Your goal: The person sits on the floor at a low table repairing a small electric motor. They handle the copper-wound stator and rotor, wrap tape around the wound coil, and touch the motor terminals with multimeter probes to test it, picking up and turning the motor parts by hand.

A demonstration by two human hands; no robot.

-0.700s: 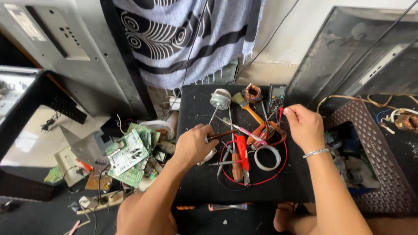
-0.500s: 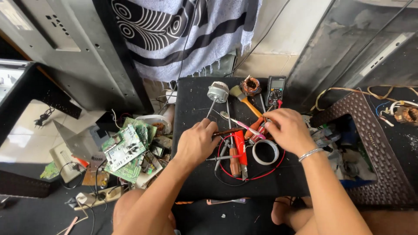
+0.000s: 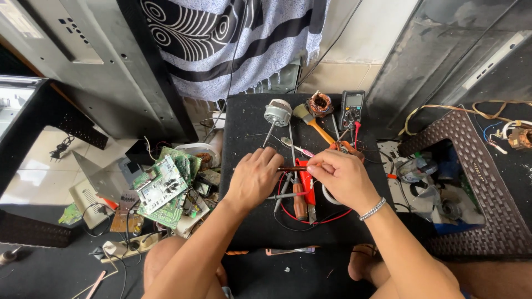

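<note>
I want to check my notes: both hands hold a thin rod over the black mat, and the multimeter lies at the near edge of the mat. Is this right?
Not quite. In the head view the multimeter lies at the far edge of the black mat. The left hand and right hand do hold the thin rod over it.

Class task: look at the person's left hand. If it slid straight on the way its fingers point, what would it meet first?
Most likely the right hand, since the left hand points at it across the thin rod between them; depth is unclear.

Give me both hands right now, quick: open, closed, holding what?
Left hand: closed on one end of a thin dark rod.
Right hand: closed, fingertips pinching the rod's other end.
</note>
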